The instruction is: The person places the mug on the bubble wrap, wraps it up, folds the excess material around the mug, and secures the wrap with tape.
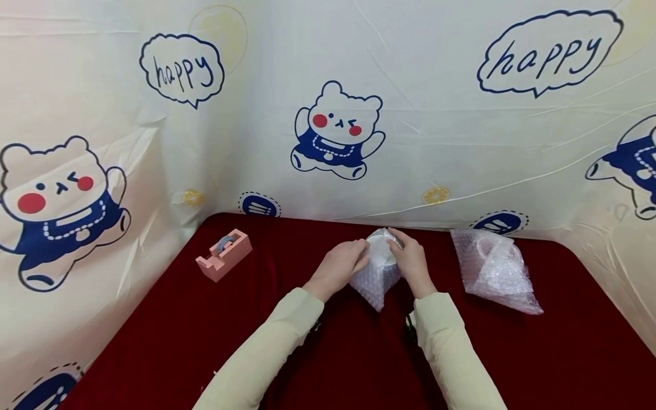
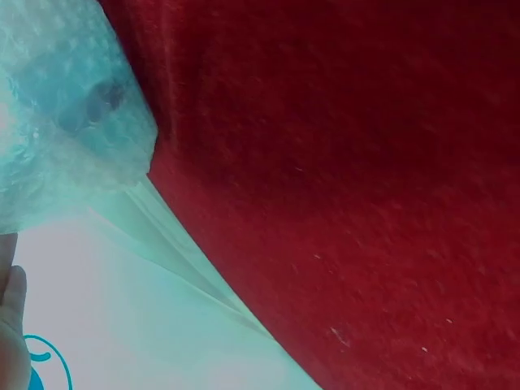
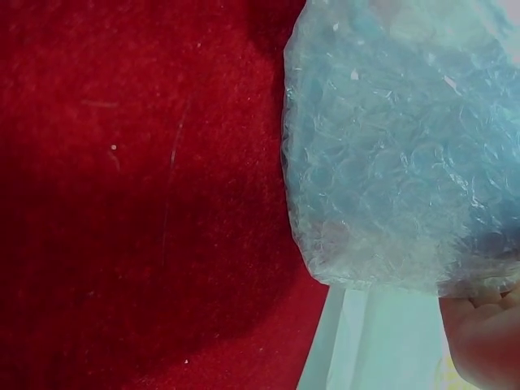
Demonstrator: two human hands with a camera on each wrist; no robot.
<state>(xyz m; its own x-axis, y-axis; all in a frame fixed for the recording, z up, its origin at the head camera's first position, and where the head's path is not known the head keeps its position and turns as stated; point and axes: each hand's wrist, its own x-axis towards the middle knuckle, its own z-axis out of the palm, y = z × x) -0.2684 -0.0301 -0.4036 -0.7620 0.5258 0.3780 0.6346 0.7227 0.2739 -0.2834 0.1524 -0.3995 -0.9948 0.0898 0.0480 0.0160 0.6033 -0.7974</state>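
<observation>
Between the two hands, near the far side of the table, is a bubble-wrapped bundle (image 1: 378, 285). Its clear wrap narrows to a pointed corner toward the near side, and something pale and bluish shows through; its kind cannot be made out. My left hand (image 1: 342, 263) grips the bundle's left upper side. On the right upper side my right hand (image 1: 411, 261) holds it, thumb on the near face. Both wrist views show the bubble wrap (image 3: 398, 154) close up, with bluish shapes (image 2: 73, 101) beneath it in the left one. Only parts of the fingers (image 2: 12, 296) appear there.
A pink tape dispenser (image 1: 228, 257) with a bluish roll stands at the left. Another bubble-wrapped parcel (image 1: 499, 273), with something pinkish inside, lies at the right. Dark red cloth (image 1: 359, 364) covers the table, and a white printed curtain (image 1: 435, 68) hangs behind it.
</observation>
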